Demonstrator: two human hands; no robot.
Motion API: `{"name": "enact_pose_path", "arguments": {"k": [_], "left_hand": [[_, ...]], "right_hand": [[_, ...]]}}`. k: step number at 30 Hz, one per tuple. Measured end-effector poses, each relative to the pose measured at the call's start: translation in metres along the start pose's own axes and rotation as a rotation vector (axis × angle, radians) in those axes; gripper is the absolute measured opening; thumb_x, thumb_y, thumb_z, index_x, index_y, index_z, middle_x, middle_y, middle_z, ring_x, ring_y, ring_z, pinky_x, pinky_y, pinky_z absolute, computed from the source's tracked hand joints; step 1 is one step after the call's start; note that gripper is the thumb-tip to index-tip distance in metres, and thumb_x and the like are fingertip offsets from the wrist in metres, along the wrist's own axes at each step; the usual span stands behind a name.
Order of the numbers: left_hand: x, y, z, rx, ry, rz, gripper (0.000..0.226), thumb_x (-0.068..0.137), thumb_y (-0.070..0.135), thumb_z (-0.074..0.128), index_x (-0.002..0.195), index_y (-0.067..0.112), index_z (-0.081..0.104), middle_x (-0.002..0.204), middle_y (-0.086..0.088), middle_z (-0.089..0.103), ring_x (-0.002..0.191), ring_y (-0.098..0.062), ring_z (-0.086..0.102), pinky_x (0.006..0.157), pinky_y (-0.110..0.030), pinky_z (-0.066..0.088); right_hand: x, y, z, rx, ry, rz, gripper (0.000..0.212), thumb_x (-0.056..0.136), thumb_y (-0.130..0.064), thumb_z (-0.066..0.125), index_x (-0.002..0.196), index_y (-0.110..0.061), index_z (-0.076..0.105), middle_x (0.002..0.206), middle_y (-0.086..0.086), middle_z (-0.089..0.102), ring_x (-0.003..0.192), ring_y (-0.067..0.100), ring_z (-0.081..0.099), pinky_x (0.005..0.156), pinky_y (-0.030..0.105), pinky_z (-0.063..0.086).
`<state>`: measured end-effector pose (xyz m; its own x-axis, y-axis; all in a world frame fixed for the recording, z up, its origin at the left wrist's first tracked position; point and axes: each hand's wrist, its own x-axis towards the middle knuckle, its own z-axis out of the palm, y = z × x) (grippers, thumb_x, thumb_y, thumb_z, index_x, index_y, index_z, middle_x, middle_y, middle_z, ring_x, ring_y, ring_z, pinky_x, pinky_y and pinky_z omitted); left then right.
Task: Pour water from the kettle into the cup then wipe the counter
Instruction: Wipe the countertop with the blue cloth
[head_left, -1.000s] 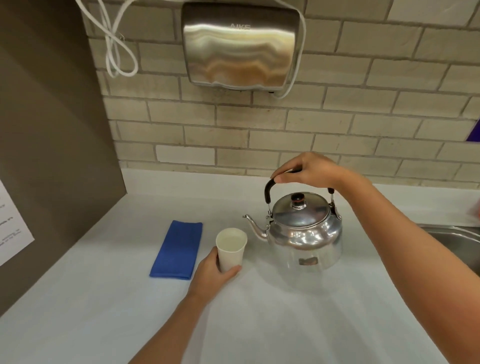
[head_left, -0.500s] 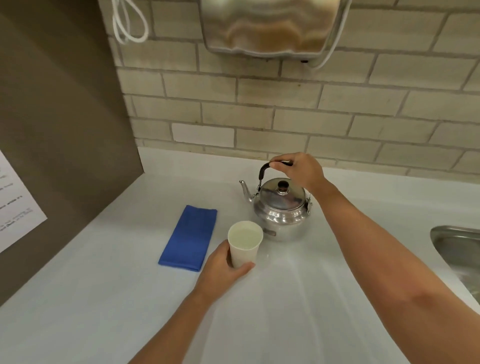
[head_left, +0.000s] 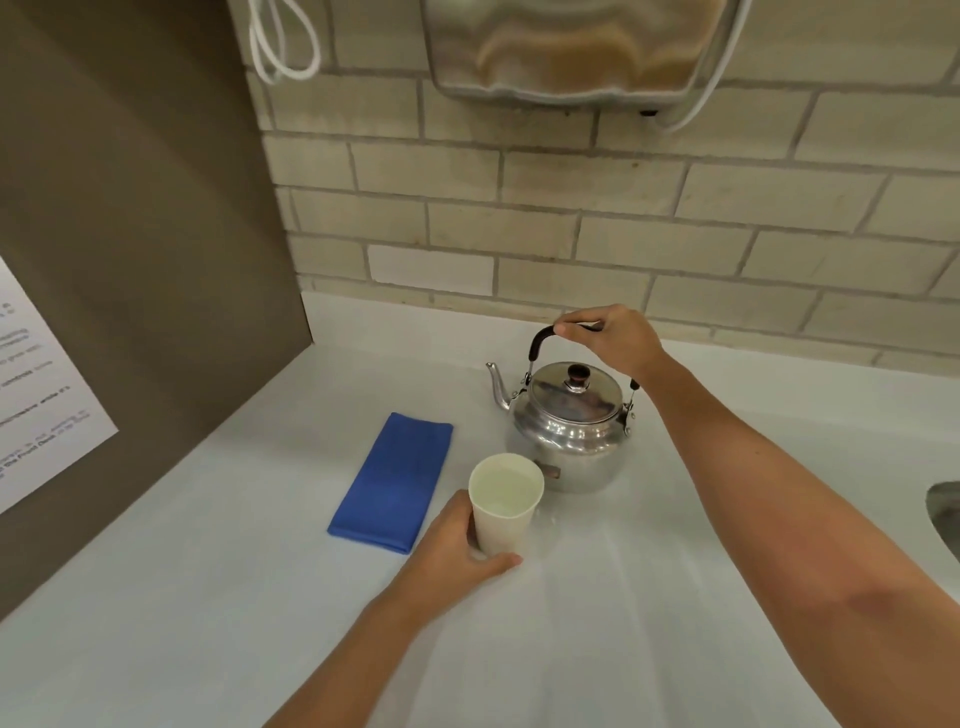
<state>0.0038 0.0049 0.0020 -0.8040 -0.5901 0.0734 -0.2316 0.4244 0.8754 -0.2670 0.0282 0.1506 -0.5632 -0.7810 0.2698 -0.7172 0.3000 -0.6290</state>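
A shiny steel kettle (head_left: 569, 434) stands upright on the white counter (head_left: 623, 623), its spout pointing left. My right hand (head_left: 615, 335) grips the black handle above the lid. A white paper cup (head_left: 504, 512) stands just in front of the kettle, with water visible inside. My left hand (head_left: 457, 545) wraps around the cup's lower left side. A folded blue cloth (head_left: 392, 483) lies flat to the left of the cup, untouched.
A brown side panel (head_left: 130, 260) with a printed paper sheet (head_left: 36, 395) closes off the left. The brick wall behind carries a steel hand dryer (head_left: 571, 47) and a looped white cable (head_left: 283, 47). A steel sink edge (head_left: 943, 512) shows at the far right.
The kettle has been moved back toward the wall and now sits on the counter behind the cup. Both hands keep their holds. The view has tilted downward.
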Motion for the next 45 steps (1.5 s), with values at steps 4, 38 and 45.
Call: {"name": "enact_pose_path", "arguments": {"k": [4,38,45], "left_hand": [[-0.012,0.001,-0.032,0.214,-0.113,0.108,0.082,0.078,0.033,0.070,0.138,0.039,0.016,0.146,0.023,0.017,0.138,0.002,0.010,0.111,-0.019,0.016],[-0.036,-0.037,-0.061,0.848,0.041,-0.262,0.051,0.098,0.036,0.012,0.146,0.026,-0.003,0.158,-0.004,-0.009,0.144,-0.029,-0.008,0.116,-0.051,-0.006],[-0.134,-0.029,-0.025,0.869,-0.002,-0.038,0.052,0.097,0.040,0.017,0.146,0.029,0.003,0.158,-0.002,-0.005,0.145,-0.023,-0.006,0.117,-0.044,-0.003]], "right_hand": [[-0.011,-0.005,-0.006,-0.238,0.007,-0.067,0.039,0.086,-0.051,0.055,0.122,-0.037,0.057,0.116,0.004,0.067,0.105,0.026,0.058,0.080,0.032,0.046],[-0.284,0.023,0.094,-0.310,0.070,0.291,0.045,0.099,-0.030,0.030,0.143,-0.022,0.030,0.155,0.008,0.020,0.145,0.027,0.001,0.120,0.042,0.008],[-0.295,0.009,0.086,-0.216,0.094,0.318,0.046,0.099,-0.026,0.033,0.144,-0.014,0.028,0.155,0.013,0.019,0.145,0.027,0.003,0.120,0.041,0.012]]}}
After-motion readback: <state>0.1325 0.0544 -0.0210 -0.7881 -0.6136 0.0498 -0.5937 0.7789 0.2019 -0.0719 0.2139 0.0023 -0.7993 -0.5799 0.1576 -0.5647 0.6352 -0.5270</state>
